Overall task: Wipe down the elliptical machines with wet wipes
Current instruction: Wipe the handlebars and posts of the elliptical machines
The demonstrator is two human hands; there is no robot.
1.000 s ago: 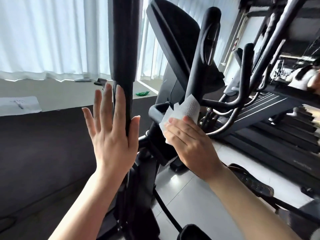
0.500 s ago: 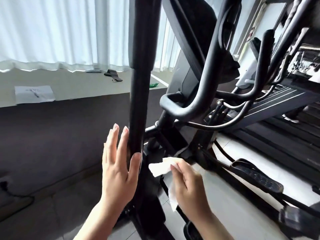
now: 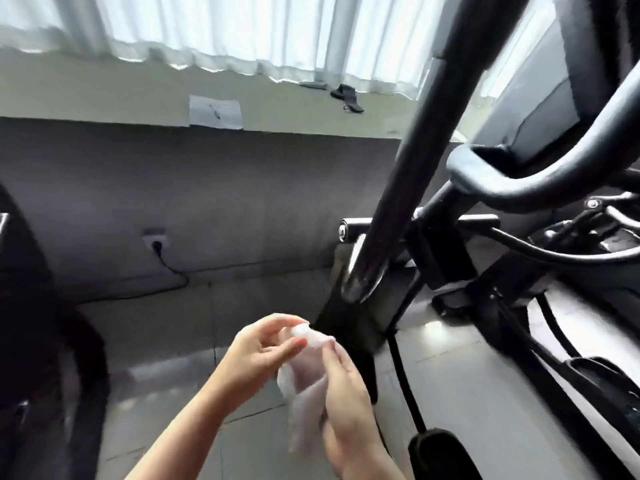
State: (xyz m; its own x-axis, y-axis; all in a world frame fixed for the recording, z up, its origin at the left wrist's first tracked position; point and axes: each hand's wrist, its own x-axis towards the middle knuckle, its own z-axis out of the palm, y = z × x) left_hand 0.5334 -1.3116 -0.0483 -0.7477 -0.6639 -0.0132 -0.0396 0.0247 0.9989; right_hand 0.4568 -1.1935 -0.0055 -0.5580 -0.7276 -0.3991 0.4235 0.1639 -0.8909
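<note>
A white wet wipe (image 3: 306, 382) hangs crumpled between my two hands, low in the middle of the view. My left hand (image 3: 258, 355) pinches its top edge with thumb and fingers. My right hand (image 3: 346, 403) grips the wipe from the right side, fingers curled round it. The black elliptical machine (image 3: 408, 188) rises to the right, its swing arm slanting up from a shiny lower end (image 3: 362, 271). Both hands are below and left of that arm and do not touch the machine.
A curved black handlebar (image 3: 540, 181) and console fill the upper right. A foot pedal (image 3: 602, 382) lies at the right. A grey low wall with a socket and cable (image 3: 157, 244) stands behind. A sheet of paper (image 3: 214, 111) lies on the ledge under white curtains.
My left hand has left the swing arm and come down to the wipe. Both hands now hold the wipe together. The view has tilted down and to the left.
</note>
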